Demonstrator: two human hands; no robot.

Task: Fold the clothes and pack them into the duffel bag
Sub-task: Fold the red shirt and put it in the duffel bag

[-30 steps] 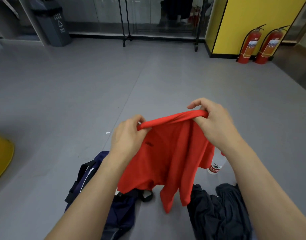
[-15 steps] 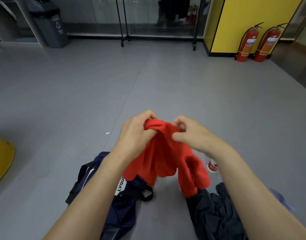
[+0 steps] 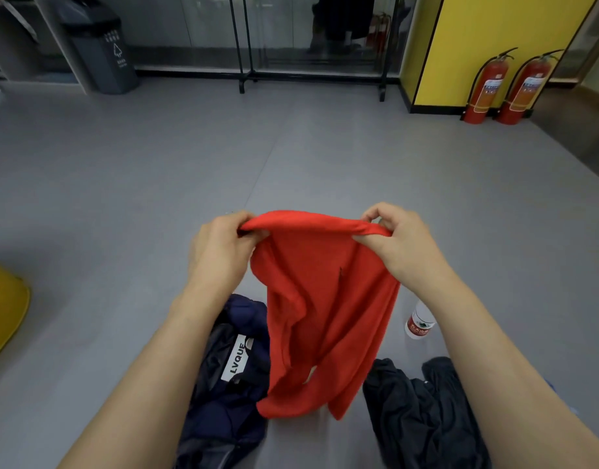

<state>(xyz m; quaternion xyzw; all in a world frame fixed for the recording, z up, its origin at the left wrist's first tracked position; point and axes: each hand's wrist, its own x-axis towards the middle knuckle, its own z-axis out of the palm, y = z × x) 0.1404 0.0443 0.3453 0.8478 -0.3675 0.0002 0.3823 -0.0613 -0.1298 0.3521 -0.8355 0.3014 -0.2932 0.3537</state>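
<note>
In mid-air, centre of view: red top (image 3: 325, 316) — held up by its upper edge, the rest hanging toward the floor (image 3: 122, 198).
Left hand (image 3: 223, 245): fingers curled, pinching the left end of that edge.
Right hand (image 3: 396, 245): fingers curled, pinching the right end.
Long axis: the gripped edge runs left-right, approx level. The cloth below it hangs bunched and creased, not flat.
Duffel bag (image 3: 230, 401): navy, white "LVQUE" label, on the floor under the left forearm. The top's lower hem hangs in front of the bag's right side; can't tell if they touch.
Dark clothes (image 3: 423, 418): crumpled heap on the floor under the right forearm, just right of the hem, unfolded.
Key relation: the bag lies down and to the left of the held edge, so the left hand is the nearer one. The dark heap is on the right hand's side.
Step, my read: the top is spread for a fold but not yet folded or packed. It prob. needs laying flat or halving first, then a short drop down-left into the bag.
Water bottle (image 3: 418, 323): on the floor just right of the top, beyond the heap.
Counts: 2 hands; 1 red top; 1 duffel bag; 1 dark heap — no. of garments in it unclear; 1 water bottle; 2 fire extinguishers (image 3: 487, 89) at the far wall; 1 bin (image 3: 101, 52).
</note>
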